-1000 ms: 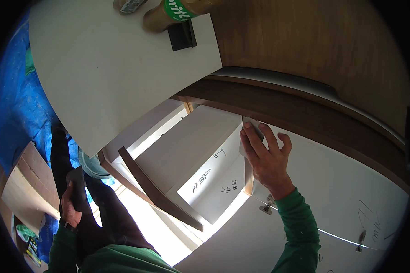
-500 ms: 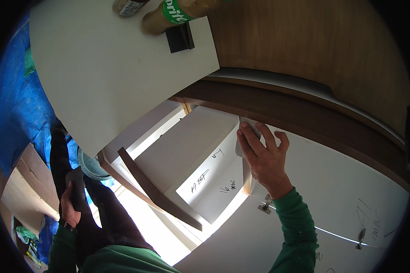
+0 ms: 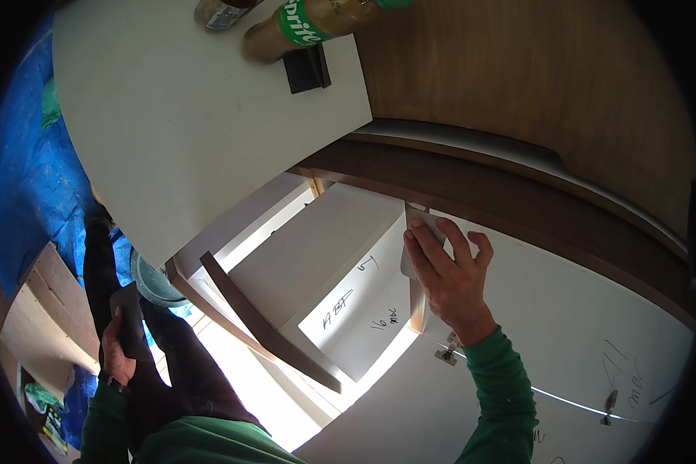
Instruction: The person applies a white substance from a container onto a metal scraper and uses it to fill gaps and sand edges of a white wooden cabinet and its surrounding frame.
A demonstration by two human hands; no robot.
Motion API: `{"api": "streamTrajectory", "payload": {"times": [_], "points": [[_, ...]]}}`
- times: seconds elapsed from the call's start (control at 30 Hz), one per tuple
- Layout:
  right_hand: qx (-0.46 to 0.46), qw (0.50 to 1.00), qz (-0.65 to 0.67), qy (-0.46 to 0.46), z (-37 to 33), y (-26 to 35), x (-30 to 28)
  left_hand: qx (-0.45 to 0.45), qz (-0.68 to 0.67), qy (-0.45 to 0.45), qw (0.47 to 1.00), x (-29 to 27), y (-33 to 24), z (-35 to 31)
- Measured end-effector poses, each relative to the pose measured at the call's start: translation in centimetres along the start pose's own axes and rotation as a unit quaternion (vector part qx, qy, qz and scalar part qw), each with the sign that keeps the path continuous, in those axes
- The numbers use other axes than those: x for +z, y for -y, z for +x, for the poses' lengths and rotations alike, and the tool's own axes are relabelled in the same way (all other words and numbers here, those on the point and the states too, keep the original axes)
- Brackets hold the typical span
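Grey pad (image 3: 407, 264) is mostly hidden under the right hand's (image 3: 455, 282) fingers, rounded corner poking out. Dark plate's (image 3: 134, 321) flat and slim, just chilling in the left hand (image 3: 118, 359).

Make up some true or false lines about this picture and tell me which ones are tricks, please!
1. The left hand holds a dark flat slab. True.
2. The right hand is touching the bottle with the green label. False: its fingers are on a grey flat piece.
3. A small dark block is on the white panel. True.
4. The person's sleeves are red. False: the sleeves are green.
5. The blue sheet is at the picture's right edge. False: the blue sheet is at the left.
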State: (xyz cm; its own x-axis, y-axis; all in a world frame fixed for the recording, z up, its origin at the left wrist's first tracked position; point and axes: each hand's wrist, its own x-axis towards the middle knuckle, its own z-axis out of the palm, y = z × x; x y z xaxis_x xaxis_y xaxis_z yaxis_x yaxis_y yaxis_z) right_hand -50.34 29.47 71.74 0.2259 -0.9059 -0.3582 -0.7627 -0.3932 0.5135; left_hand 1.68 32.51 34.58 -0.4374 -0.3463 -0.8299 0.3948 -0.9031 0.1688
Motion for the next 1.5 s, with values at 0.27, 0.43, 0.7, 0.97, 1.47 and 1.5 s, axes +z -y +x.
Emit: {"api": "streamTrajectory", "payload": {"times": [0.27,0.43,0.7,0.97,1.47,1.5], "points": [[0.01,1.0,-0.015,-0.012,-0.3,-0.3,0.4,-0.006,-0.016,-0.001,1.0,0.5,-0.1,0.1],[0.022,0.999,-0.025,-0.034,-0.7,-0.2,1.2,0.002,-0.002,0.004,1.0,0.4,0.0,0.3],[0.021,1.0,0.003,-0.001,0.0,-0.1,-0.2,0.013,-0.004,-0.005,1.0,0.6,-0.1,0.2],[0.012,1.0,-0.009,-0.013,-0.3,-0.4,0.3,-0.001,-0.008,0.003,1.0,0.7,-0.2,0.1],[0.048,0.993,0.098,-0.05,-0.3,1.2,-1.2,0.024,-0.01,0.004,1.0,0.8,-0.8,0.2],[0.063,0.988,0.126,-0.068,-0.4,1.4,-1.5,0.028,-0.018,0.008,0.999,0.9,-1.2,0.0]]}}
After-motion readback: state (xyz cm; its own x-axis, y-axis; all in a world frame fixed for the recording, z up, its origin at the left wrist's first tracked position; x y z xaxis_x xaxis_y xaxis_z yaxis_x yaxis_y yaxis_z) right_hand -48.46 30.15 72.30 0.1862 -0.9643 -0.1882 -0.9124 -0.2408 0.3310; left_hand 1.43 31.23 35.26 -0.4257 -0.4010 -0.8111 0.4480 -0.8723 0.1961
